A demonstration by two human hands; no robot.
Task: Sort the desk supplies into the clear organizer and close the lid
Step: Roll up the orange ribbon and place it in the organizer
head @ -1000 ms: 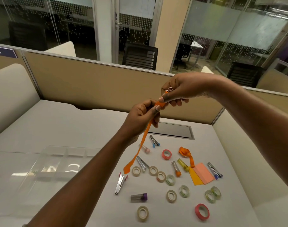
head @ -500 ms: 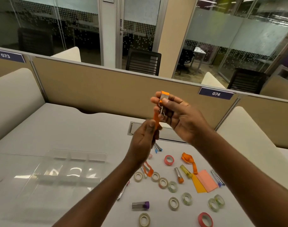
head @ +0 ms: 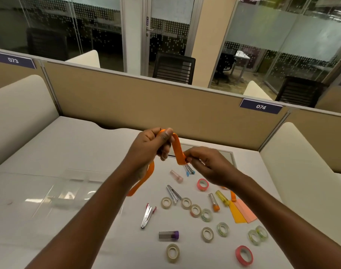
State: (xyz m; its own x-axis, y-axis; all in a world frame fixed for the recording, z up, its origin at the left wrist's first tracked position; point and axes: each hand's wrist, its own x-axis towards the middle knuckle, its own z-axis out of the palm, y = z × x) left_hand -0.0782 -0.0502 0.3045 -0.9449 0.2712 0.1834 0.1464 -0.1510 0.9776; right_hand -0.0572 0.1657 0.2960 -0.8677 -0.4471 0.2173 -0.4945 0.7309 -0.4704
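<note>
Held an orange ribbon (head: 177, 148) up over the white desk (head: 72, 150) between both hands. Left hand (head: 150, 147) fisted around the upper bend, thumb pressed on top; right hand (head: 206, 164) pinching the lower fold between thumb and fingertips, just above a pair of blue-tipped clips (head: 189, 169). Ribbon's free tail trailed down behind the left wrist and ended near the forearm — loose, off the desk or touching it, impossible to tell. Clear organizer (head: 68, 193) sat at the left with its lid open and laid flat toward the desk's edge, compartments hard to make out through the glare. Scattered to the right, all still on the desk: a red-handled staple remover (head: 147, 215), a purple-capped lead case (head: 168, 235), a silver clip (head: 173, 194), a pink tube (head: 176, 176), an orange-capped tube (head: 214, 201) beside a yellow one (head: 222, 198), orange and pink sticky flags (head: 241, 211), two pink tape rolls (head: 202, 184) (head: 244, 255), and several pale tape rolls — one (head: 173, 253) nearest the camera, another (head: 166, 202) beside the silver clip.
</note>
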